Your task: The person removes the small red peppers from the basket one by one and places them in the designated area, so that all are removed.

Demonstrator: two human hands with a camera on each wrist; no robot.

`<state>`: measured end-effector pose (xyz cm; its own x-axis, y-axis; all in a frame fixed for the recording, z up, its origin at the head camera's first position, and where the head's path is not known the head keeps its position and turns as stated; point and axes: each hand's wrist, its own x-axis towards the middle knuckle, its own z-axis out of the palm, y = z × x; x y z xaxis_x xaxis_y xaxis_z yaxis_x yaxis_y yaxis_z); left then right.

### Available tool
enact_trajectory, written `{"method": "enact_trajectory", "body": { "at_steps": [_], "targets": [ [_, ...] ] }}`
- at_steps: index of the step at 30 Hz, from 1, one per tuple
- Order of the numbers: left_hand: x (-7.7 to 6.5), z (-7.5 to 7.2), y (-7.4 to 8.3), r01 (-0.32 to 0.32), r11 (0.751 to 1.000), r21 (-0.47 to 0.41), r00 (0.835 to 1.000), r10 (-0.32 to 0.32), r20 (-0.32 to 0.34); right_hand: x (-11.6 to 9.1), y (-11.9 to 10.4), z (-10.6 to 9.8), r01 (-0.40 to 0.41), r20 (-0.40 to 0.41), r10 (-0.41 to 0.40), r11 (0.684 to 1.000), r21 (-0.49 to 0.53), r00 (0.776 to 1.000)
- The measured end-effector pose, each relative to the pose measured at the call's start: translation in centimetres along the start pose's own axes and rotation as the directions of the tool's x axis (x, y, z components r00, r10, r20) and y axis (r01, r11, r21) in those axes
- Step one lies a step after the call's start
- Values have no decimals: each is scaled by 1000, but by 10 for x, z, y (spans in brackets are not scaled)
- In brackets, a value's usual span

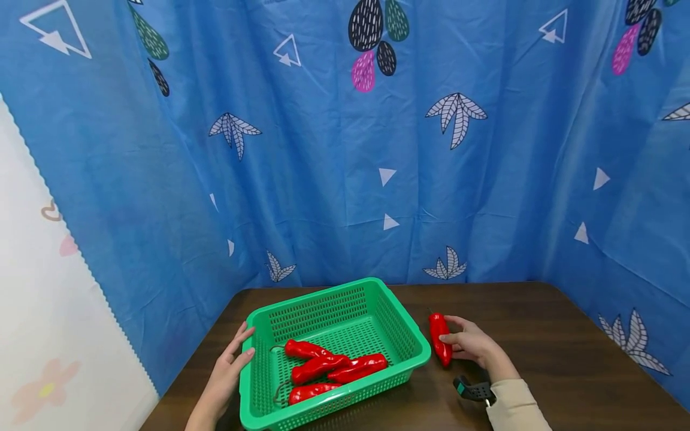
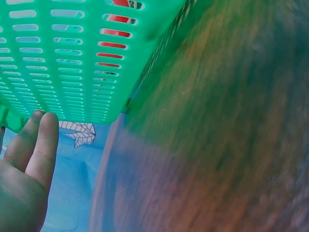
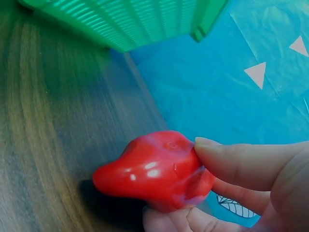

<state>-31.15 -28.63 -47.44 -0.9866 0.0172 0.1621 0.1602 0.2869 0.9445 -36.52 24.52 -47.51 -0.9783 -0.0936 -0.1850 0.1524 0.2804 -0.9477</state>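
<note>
A red chili pepper (image 1: 440, 339) lies right of the green basket, and my right hand (image 1: 474, 342) pinches it between thumb and fingers. Close up in the right wrist view, the pepper (image 3: 154, 171) shows its glossy tapered end, with the thumb (image 3: 236, 162) on one side and fingertips underneath. At the left side of the green plastic basket (image 1: 372, 281), my left hand (image 1: 229, 371) rests with fairly straight fingers touching the rim and wall. Several red peppers (image 1: 319, 368) lie together inside the basket, toward its near side. Some have thin stems.
The dark wooden table (image 1: 517, 323) carries the basket and extends to the right. A blue patterned curtain (image 1: 345, 179) hangs behind and beside it, with a white cloth (image 1: 54, 299) at far left. A black band (image 1: 474, 389) is on my right wrist.
</note>
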Motion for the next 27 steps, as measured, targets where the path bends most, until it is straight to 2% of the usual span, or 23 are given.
{"method": "enact_trajectory", "body": {
  "at_steps": [18, 27],
  "targets": [
    [1, -1, -1, -4, 1000, -28, 1000, 4, 11, -2, -3, 4, -3, -38, 0, 997, -74, 999],
    [2, -1, 1, -1, 1000, -28, 1000, 1, 12, -6, -6, 1, -33, -54, 27, 993, -111, 998]
  ]
}}
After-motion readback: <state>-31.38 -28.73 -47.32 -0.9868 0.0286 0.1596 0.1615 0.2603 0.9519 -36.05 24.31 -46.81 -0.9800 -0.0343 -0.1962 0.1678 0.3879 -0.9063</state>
